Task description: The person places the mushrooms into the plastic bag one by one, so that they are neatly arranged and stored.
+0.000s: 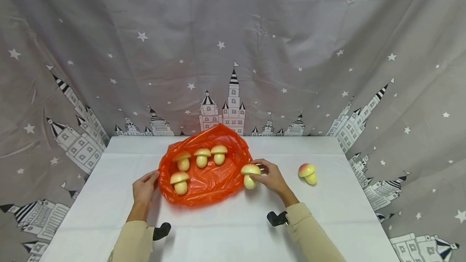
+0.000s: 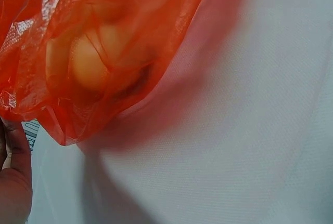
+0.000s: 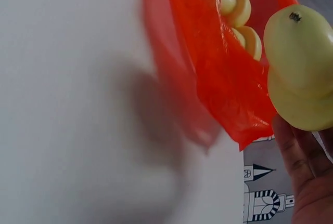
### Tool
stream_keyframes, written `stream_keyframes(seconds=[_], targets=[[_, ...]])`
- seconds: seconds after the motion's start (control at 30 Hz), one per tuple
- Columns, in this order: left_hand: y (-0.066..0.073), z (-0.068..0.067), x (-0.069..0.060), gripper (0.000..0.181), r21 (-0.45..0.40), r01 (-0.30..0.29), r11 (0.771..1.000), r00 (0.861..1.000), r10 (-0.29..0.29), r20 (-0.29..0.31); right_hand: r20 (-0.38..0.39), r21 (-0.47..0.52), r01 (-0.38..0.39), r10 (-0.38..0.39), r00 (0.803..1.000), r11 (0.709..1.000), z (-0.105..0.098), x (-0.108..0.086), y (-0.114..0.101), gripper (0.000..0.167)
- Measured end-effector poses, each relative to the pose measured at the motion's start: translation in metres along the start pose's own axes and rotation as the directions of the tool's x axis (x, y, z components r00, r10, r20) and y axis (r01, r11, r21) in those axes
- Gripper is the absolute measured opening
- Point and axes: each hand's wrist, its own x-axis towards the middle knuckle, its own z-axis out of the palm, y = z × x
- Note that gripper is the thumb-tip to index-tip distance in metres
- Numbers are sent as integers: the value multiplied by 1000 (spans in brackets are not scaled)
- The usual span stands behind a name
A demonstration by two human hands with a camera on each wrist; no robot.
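A red plastic bag [image 1: 209, 181] lies spread with its mouth facing up on the white table. Several yellow toy mushrooms [image 1: 181, 182] with reddish-tinged caps are inside it. At the bag's left edge, my left hand [image 1: 143, 189] pinches the rim. My right hand [image 1: 272, 178] holds another toy mushroom [image 1: 250, 169] by its cap, stem down, beside the bag's right rim. In the right wrist view this mushroom [image 3: 299, 52] appears large, with fingers beneath its cap. Through the thin plastic, the left wrist view shows a mushroom [image 2: 91, 63] dimly.
One more toy mushroom [image 1: 308, 174] lies on its side on the table, to the right of my right hand. A white cloth covers the table [image 1: 225, 237]. Behind it hangs a grey curtain [image 1: 262, 51] printed with castles and stars.
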Motion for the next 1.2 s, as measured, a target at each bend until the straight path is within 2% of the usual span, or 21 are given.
stream_keyframes(seconds=[0.3,0.5,0.73,1.2], targets=[[2,-1,-3,45,0,4,1000,1000,-4,-4,-6,15,52,-52,999,999,11,9,-10,40],[3,0,-3,47,-3,9,1000,1000,-9,-1,-57,42,51,-49,997,998,25,24,7,38],[2,-2,-3,48,7,16,1000,1000,-16,-3,-24,63,46,-45,999,997,42,37,10,40],[1,-4,-2,48,-12,0,1000,1000,0,-1,33,11,70,-71,997,997,68,52,1,43]])
